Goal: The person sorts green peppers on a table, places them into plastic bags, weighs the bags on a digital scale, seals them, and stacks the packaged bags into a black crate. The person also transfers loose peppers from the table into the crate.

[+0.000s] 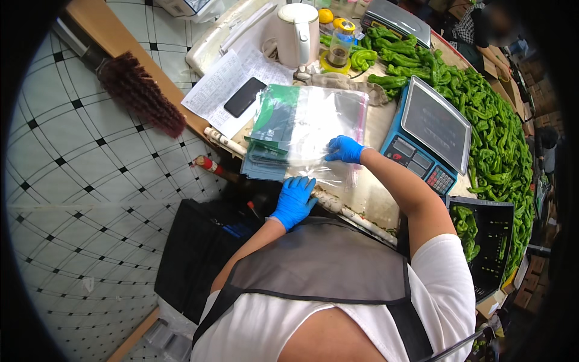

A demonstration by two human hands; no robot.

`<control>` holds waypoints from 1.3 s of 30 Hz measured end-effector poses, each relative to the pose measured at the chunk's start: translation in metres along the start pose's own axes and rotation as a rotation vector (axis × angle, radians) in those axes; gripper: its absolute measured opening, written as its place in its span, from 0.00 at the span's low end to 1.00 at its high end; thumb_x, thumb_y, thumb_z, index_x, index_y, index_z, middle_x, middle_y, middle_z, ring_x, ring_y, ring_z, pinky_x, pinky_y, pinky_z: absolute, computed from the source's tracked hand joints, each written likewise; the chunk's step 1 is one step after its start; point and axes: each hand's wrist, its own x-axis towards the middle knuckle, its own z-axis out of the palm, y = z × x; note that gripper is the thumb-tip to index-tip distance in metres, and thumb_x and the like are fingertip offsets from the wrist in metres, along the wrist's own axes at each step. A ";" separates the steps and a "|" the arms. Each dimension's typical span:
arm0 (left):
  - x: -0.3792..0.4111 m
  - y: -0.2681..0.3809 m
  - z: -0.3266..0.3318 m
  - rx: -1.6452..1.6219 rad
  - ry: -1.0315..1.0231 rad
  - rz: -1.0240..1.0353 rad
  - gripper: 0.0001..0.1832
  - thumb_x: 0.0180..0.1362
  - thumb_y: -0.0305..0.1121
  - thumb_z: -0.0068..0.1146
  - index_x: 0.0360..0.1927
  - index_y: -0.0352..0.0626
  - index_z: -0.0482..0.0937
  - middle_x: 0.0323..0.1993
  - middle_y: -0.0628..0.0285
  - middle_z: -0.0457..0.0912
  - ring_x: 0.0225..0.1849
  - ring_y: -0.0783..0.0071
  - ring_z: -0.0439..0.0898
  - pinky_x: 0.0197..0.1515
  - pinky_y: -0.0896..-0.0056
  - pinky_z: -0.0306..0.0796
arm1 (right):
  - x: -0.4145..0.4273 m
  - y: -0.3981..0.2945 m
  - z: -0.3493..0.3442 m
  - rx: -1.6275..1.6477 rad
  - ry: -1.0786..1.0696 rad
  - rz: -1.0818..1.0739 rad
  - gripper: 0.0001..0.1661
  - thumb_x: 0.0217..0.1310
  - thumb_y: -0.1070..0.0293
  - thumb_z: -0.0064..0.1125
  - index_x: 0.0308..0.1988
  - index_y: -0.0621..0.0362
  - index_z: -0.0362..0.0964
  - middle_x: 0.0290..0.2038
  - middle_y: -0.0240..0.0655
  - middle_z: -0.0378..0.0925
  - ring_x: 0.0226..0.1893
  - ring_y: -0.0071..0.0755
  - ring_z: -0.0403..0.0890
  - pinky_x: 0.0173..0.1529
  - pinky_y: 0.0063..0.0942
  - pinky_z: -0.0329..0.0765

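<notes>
A stack of flat plastic bags (271, 122), part green and part clear with a pink strip along one edge, lies on the worktable before me. My right hand (346, 149), in a blue glove, is on the clear part of the top bag, its curled fingers pinching the film. Creases run through the film below it. My left hand (294, 199), also gloved in blue, lies palm down at the stack's near edge, fingers slightly apart and holding nothing. To the right of the bags stands a blue digital scale (425, 135) with a metal pan.
Green peppers (493, 135) are heaped along the right side, with some in a black crate (488, 240). A phone (245, 97) lies on written papers (212, 95). An electric kettle (296, 36) and glass jar (339, 50) stand behind. A brush (140, 92) is at left; a person works far right.
</notes>
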 end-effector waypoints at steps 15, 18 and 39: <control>0.035 -0.003 -0.005 0.084 -0.023 0.010 0.31 0.56 0.44 0.59 0.61 0.38 0.71 0.49 0.52 0.75 0.49 0.54 0.72 0.54 0.55 0.63 | 0.006 -0.020 -0.002 -0.035 0.000 0.136 0.14 0.47 0.59 0.67 0.31 0.58 0.81 0.35 0.45 0.82 0.36 0.51 0.82 0.43 0.39 0.78; 0.034 -0.009 0.007 0.083 -0.069 -0.045 0.30 0.56 0.45 0.60 0.58 0.37 0.73 0.45 0.52 0.75 0.46 0.54 0.73 0.51 0.55 0.64 | 0.012 -0.030 -0.008 -0.079 -0.065 0.177 0.16 0.48 0.56 0.65 0.32 0.57 0.81 0.36 0.47 0.82 0.37 0.51 0.82 0.43 0.39 0.78; 0.058 -0.048 0.036 -0.327 0.003 -0.290 0.20 0.44 0.28 0.70 0.43 0.42 0.81 0.39 0.46 0.81 0.42 0.43 0.79 0.44 0.52 0.74 | -0.062 -0.051 0.004 -0.419 0.154 -0.022 0.24 0.45 0.58 0.70 0.41 0.56 0.75 0.39 0.44 0.76 0.42 0.52 0.79 0.46 0.46 0.76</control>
